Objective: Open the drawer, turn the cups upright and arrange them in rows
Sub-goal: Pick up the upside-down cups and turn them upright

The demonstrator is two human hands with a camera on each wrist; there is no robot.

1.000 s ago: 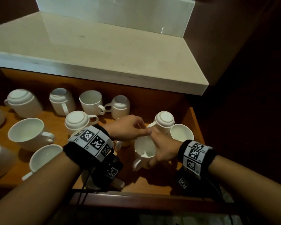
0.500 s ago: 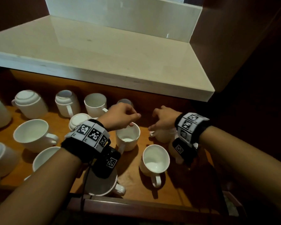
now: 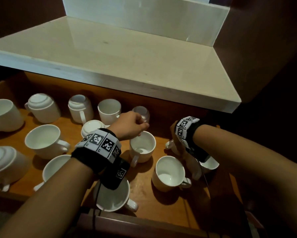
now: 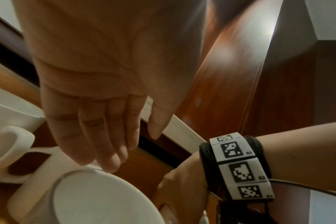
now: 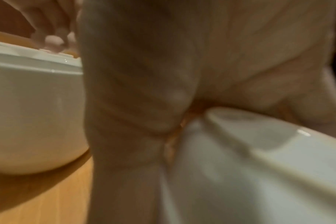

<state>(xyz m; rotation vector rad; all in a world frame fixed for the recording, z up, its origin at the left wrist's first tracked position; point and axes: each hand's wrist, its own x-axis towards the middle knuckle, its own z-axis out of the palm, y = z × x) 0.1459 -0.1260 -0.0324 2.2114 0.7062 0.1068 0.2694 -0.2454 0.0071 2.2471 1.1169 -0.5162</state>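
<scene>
A pale stone counter (image 3: 127, 54) sits above the open wooden drawer (image 3: 161, 203), and dark brown walls stand around it. The drawer is full of white cups. Along the back you have two cups turned upside down (image 3: 43, 107) (image 3: 80, 107), then an upright cup (image 3: 109, 109), then one more cup (image 3: 141, 112) partly behind your hand. In the middle there is another upside-down cup (image 3: 92, 126), and a big upright cup (image 3: 43, 140) to its left. Near the front, three upright cups (image 3: 56, 169) (image 3: 112, 196) (image 3: 169, 172) stand apart from each other. At the far left, an upright cup (image 3: 3, 114) and an upside-down cup (image 3: 5, 162) sit at the edge of the picture. Your left hand (image 3: 129, 125) is over the upright cup in the middle (image 3: 142, 146). Its fingers (image 4: 98, 145) hang loose and nearly straight, with the tips at the cup's far rim, and they hold nothing. Your right hand (image 3: 176, 138) is low at the right side of the drawer, bent down around a cup (image 3: 169, 146) there. The close picture from that wrist is blurry, but the thumb and palm seem to press against the cup's white side (image 5: 259, 166). One more cup (image 3: 210, 164) peeks out under your right wrist.
</scene>
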